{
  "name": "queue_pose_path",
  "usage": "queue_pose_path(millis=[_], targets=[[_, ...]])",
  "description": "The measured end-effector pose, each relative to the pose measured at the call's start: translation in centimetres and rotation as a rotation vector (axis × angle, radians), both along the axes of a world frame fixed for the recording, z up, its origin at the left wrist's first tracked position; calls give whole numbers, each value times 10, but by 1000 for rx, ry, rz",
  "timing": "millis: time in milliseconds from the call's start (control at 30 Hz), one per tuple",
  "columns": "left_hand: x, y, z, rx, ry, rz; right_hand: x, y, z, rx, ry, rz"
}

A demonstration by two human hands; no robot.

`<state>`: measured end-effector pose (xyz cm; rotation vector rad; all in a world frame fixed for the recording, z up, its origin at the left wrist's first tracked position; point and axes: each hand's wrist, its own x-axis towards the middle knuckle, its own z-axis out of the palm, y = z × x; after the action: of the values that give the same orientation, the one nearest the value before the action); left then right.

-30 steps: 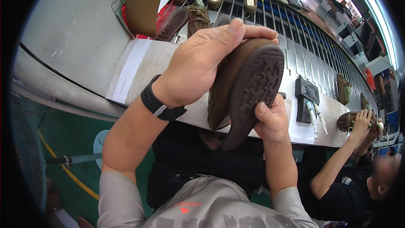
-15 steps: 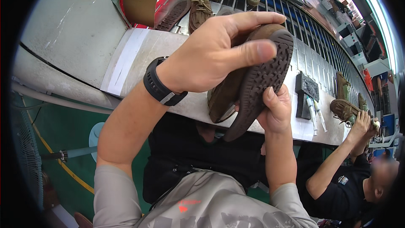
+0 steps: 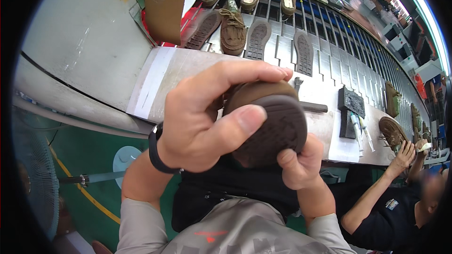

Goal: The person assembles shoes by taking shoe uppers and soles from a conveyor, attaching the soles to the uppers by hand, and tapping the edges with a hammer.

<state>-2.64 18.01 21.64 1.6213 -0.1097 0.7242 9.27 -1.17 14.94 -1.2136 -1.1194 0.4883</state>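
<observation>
Close in front of me, a brown shoe (image 3: 264,92) with a dark treaded sole (image 3: 282,129) is gripped in both hands. My left hand (image 3: 197,122) is wrapped over one end, fingers along the brown upper and thumb pressed against the sole. On the opposite side, my right hand (image 3: 303,162) holds the shoe by the sole's edge with its thumb; its other fingers are largely hidden. The sole's end faces up toward me, and most of the upper is hidden behind it and my left hand.
A dark-handled tool (image 3: 313,107) lies on the bench beyond the shoe. To its right are a black block (image 3: 352,101) and syringes (image 3: 356,134). Loose soles (image 3: 258,40) and a laced shoe (image 3: 233,30) rest on the conveyor. A co-worker's hand (image 3: 402,157) holds another shoe.
The shoe has tipped so its end points more toward me, and it has moved down and left. Both hands went with it, still gripping. The tool behind it has come into view.
</observation>
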Motion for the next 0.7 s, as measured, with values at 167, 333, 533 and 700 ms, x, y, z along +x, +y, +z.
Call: queue_pose_path(millis=[167, 333, 533, 700], targets=[[-22, 10, -11, 200, -99, 35, -18, 14, 5, -1, -75, -21], [-31, 8, -14, 317, -141, 191, -25, 20, 12, -100, -47, 10], [-33, 2, -4, 201, -53, 296, -26, 26, 18, -143, -59, 20], [-40, 3, -3, 293, -11, 347, -27, 28, 34, -208, -42, 61]])
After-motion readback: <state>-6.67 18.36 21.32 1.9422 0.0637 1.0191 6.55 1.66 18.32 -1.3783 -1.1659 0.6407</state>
